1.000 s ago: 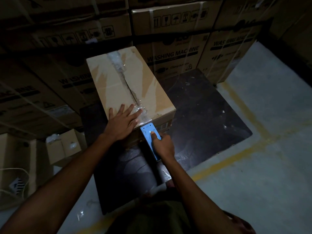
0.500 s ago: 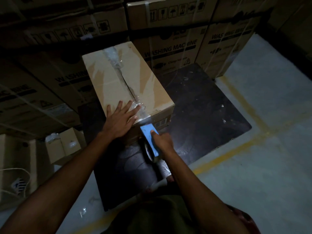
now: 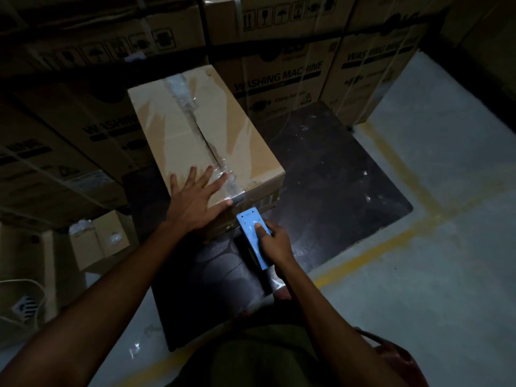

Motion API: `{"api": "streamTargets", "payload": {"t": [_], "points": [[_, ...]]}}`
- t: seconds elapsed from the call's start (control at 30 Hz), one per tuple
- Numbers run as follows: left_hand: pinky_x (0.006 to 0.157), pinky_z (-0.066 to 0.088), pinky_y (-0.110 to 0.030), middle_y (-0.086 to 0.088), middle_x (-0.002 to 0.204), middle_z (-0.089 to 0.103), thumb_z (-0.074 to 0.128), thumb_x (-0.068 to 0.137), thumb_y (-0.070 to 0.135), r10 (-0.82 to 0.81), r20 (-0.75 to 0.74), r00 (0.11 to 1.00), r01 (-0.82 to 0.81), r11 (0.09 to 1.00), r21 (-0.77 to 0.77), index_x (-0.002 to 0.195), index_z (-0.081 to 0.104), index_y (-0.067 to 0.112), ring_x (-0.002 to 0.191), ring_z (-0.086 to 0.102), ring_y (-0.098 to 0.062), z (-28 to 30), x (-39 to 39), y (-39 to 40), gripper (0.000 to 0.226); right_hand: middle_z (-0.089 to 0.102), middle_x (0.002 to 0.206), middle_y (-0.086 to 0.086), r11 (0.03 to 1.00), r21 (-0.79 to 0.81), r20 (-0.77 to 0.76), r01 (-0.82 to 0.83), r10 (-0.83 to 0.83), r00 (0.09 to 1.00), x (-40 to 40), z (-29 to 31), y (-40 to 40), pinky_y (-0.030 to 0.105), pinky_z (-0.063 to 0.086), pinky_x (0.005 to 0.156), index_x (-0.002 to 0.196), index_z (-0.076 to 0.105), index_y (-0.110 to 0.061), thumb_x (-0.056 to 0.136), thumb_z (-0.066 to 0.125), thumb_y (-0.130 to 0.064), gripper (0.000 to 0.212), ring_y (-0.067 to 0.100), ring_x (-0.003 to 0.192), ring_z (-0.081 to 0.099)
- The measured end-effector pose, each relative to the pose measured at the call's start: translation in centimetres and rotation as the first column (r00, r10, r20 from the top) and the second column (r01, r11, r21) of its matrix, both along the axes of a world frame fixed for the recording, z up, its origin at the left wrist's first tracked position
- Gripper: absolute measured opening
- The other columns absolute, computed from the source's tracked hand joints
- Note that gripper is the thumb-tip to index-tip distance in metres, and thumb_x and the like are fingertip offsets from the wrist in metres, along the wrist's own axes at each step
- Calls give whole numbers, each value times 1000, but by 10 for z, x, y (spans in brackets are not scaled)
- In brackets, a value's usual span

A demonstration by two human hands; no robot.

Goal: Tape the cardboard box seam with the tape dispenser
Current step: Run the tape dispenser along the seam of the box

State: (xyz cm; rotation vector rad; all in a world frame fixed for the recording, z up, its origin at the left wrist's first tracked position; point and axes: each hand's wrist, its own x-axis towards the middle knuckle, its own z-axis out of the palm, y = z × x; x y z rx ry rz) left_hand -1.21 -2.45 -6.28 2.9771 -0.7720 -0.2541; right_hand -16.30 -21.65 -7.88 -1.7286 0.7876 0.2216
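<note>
A plain cardboard box [image 3: 245, 146] lies on a dark board, its top seam [image 3: 205, 141] running away from me with clear tape at both ends. My left hand [image 3: 195, 199] presses flat on the box's near top edge, fingers spread, fingertips on the taped near end of the seam. My right hand [image 3: 272, 241] grips a blue tape dispenser [image 3: 252, 233] just below the box's near face, thumb on top of the blue plate. The dispenser's tip sits close to the near edge under the seam. The tape roll beneath it is mostly hidden.
Tall washing-machine cartons [image 3: 282, 76] stack behind and to the left. A small open carton [image 3: 97, 238] sits at the left on the floor. The dark board [image 3: 335, 191] lies on grey concrete with yellow lines [image 3: 377, 247]. Rope [image 3: 25, 286] lies at the far left.
My right hand has drawn the dispenser slightly down and toward me from the box's near edge. My left hand stays pressed on the box top. The view has shifted a little.
</note>
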Motion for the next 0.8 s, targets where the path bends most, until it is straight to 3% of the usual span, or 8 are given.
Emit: {"api": "streamTargets", "payload": {"t": [0.2, 0.37, 0.43, 0.5, 0.6, 0.67, 0.8], "points": [[120, 13, -80, -1, 179, 23, 24, 91, 87, 3, 39, 999, -3, 1000, 11, 167, 18, 48, 163, 19, -43, -1, -4, -3, 86, 78, 114, -1, 996, 82, 0, 37, -37, 999, 4, -1, -8, 38, 59, 94, 125, 74, -27, 88, 68, -40, 39, 20, 104, 74], [121, 11, -81, 0, 181, 17, 26, 90, 89, 18, 23, 1000, -18, 1000, 10, 168, 13, 49, 164, 15, -43, 0, -5, -5, 88, 80, 102, -7, 993, 110, -6, 40, -39, 999, 6, -3, -13, 38, 59, 87, 111, 79, -28, 89, 65, -38, 28, 20, 97, 75], [121, 9, -80, 1, 181, 17, 25, 91, 91, 34, 26, 999, -34, 999, -4, 168, 12, 51, 164, 15, -42, 0, -5, -7, 88, 75, 93, -13, 992, 122, -1, 44, -44, 999, 6, -1, -16, 32, 57, 78, 102, 74, -31, 97, 64, -31, 12, 13, 87, 71], [121, 10, -79, 1, 180, 18, 23, 90, 91, 48, 37, 998, -48, 999, -1, 168, 13, 50, 164, 16, -41, -1, -6, -9, 88, 70, 91, -16, 990, 127, 7, 56, -58, 998, 5, 2, -19, 27, 52, 69, 105, 71, -32, 100, 62, -30, 10, 7, 82, 66], [120, 14, -80, 0, 180, 21, 23, 90, 91, 54, 65, 996, -56, 998, 32, 168, 16, 48, 162, 20, -42, -4, -8, -11, 89, 71, 95, -12, 987, 143, 27, 74, -78, 997, 3, 6, -21, 24, 48, 66, 105, 71, -29, 100, 65, -37, 12, 4, 82, 66], [120, 16, -79, 0, 180, 21, 25, 89, 91, 59, 71, 996, -62, 997, 35, 168, 17, 47, 162, 21, -43, -5, -9, -11, 90, 71, 91, -14, 989, 128, 49, 68, -75, 996, 2, 7, -21, 24, 49, 66, 96, 70, -29, 98, 68, -42, 13, 6, 80, 67], [120, 15, -79, 0, 180, 21, 24, 89, 91, 64, 77, 995, -66, 997, 24, 168, 16, 47, 162, 21, -43, -6, -9, -11, 92, 77, 93, -11, 990, 120, 93, 72, -83, 992, 1, 5, -21, 33, 59, 80, 94, 72, -31, 80, 80, -59, 32, 10, 88, 74]]}}
